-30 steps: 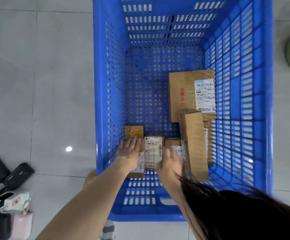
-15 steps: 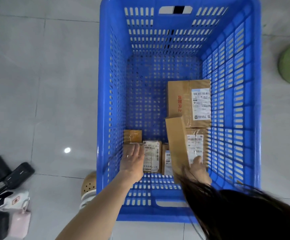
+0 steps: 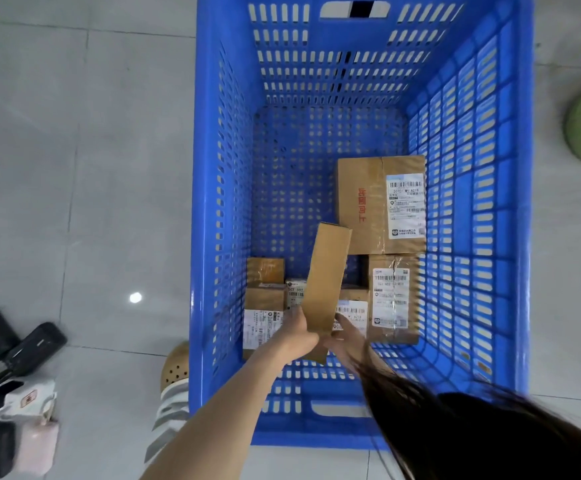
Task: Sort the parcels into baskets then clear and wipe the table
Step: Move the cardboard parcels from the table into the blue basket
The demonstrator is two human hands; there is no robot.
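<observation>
Low inside the blue basket (image 3: 226,202), I read the left hand (image 3: 301,337) clamped on the long carton (image 3: 327,278), raised aslant over the flat parcels (image 3: 391,296), presumably seeking a gap; right hand (image 3: 348,336) beside it, grip indiscernible

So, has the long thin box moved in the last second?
Yes. The long thin box has shifted left, away from the big labelled box, and now tilts over the small parcels, gripped by the left hand.

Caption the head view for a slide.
Left hand grips a long cardboard parcel over smaller parcels in a blue basket, right hand alongside.
</observation>
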